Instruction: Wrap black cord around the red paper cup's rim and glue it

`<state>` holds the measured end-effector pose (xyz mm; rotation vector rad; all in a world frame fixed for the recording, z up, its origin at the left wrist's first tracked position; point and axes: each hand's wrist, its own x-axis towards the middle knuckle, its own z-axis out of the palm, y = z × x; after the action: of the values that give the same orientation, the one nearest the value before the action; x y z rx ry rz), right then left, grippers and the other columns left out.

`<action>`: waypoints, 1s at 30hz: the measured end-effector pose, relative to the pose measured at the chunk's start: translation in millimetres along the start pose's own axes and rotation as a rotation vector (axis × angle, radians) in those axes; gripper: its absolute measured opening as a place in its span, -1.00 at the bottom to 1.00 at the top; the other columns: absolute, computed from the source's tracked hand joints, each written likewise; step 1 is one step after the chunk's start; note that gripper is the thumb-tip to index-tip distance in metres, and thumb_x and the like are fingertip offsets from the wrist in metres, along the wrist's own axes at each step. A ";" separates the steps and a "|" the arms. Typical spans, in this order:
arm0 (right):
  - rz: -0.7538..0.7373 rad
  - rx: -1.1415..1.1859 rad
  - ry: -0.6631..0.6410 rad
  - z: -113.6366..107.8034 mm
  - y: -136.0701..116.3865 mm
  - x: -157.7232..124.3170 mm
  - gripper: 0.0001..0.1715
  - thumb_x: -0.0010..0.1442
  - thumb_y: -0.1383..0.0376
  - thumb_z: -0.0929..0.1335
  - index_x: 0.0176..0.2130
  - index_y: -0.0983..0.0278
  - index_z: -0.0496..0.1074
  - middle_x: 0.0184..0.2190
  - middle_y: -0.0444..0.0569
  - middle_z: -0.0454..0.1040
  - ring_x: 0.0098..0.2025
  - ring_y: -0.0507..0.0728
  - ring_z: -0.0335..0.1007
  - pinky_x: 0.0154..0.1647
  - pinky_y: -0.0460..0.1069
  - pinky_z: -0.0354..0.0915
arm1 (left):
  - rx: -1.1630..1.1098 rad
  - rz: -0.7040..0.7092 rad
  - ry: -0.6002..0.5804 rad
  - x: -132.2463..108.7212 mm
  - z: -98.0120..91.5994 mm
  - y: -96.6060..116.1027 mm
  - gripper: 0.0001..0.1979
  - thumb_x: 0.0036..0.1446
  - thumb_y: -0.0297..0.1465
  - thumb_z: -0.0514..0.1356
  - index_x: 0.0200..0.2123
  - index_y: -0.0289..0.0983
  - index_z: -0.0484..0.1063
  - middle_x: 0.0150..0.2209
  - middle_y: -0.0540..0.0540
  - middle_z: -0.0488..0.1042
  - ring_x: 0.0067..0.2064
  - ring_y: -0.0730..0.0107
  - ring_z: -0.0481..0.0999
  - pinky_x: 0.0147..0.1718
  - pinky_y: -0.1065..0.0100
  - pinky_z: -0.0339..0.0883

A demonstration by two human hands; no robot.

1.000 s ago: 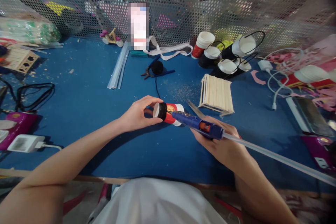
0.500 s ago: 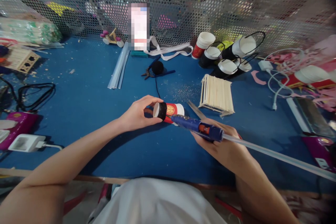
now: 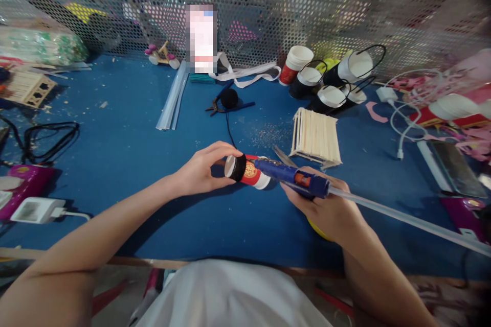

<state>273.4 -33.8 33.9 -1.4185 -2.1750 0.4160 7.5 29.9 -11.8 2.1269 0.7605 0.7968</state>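
My left hand [image 3: 205, 168] is closed around the rim end of a small red and white paper cup [image 3: 261, 180], thumb below and fingers above. The cup lies on its side, a gold emblem on its red wall and a black band [image 3: 238, 167] around its rim. A blue glue gun [image 3: 282, 171] is gripped in my right hand [image 3: 326, 209], its nozzle at the cup's wall beside the band; whether it touches I cannot tell. From its back runs a long clear glue stick [image 3: 395, 213]. Scissor blades [image 3: 284, 156] show beyond the gun, and a yellow curve [image 3: 319, 230] shows under my right hand.
A popsicle-stick frame [image 3: 316, 135] stands right of the cup. Behind it are several paper cups [image 3: 295, 64], some black with handles. Pliers [image 3: 217, 104] lie under a black ball [image 3: 229, 98]. Clear glue sticks [image 3: 172, 99], white ribbon [image 3: 249, 80] and a phone [image 3: 456, 168] lie around.
The cup has turned in my left hand, its base swinging toward me. The glue gun's nozzle has shifted up along the cup, toward its far side. The yellow curve now shows under my right hand.
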 end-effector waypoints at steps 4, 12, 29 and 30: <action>0.041 0.004 -0.017 -0.1 0.8 -1.2 -0.92 0.18 0.34 0.29 -0.34 0.21 0.40 -0.47 -0.08 0.47 -0.46 0.09 0.42 -0.46 -0.04 0.34 | 0.044 0.036 0.000 0.0 -0.6 0.3 -0.51 0.05 -0.39 0.28 0.07 -0.24 0.31 0.02 -0.26 0.38 0.08 0.18 0.42 -0.10 0.25 0.50; 0.028 -0.008 -0.015 -3.4 -2.1 0.1 -0.84 0.16 0.34 0.26 -0.33 0.20 0.44 -0.49 -0.04 0.49 -0.48 0.12 0.43 -0.49 0.00 0.36 | 0.068 0.049 0.002 0.9 -1.9 4.2 -0.53 0.05 -0.40 0.28 0.06 -0.26 0.32 0.01 -0.26 0.40 0.07 0.19 0.42 -0.06 0.24 0.48; -0.027 -0.047 0.030 0.6 -1.9 -8.6 -0.98 0.14 0.33 0.33 -0.33 0.20 0.35 -0.44 -0.13 0.48 -0.41 0.07 0.46 -0.38 -0.05 0.36 | -0.090 -0.147 0.036 2.6 0.1 5.7 -0.51 -0.02 -0.39 0.32 0.02 -0.25 0.35 -0.01 -0.22 0.37 -0.04 0.24 0.49 -0.17 0.23 0.56; -0.031 -0.036 0.035 0.3 -2.4 -8.6 -0.96 0.13 0.34 0.33 -0.33 0.19 0.35 -0.46 -0.14 0.48 -0.43 0.06 0.45 -0.39 -0.06 0.36 | -0.089 -0.156 0.038 2.7 0.2 5.4 -0.51 -0.02 -0.39 0.32 0.02 -0.25 0.35 -0.01 -0.21 0.37 -0.05 0.25 0.49 -0.17 0.24 0.56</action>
<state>274.2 -42.6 32.8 -1.3990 -2.1841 0.3395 10.8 28.7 -6.9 1.9522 0.8830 0.7749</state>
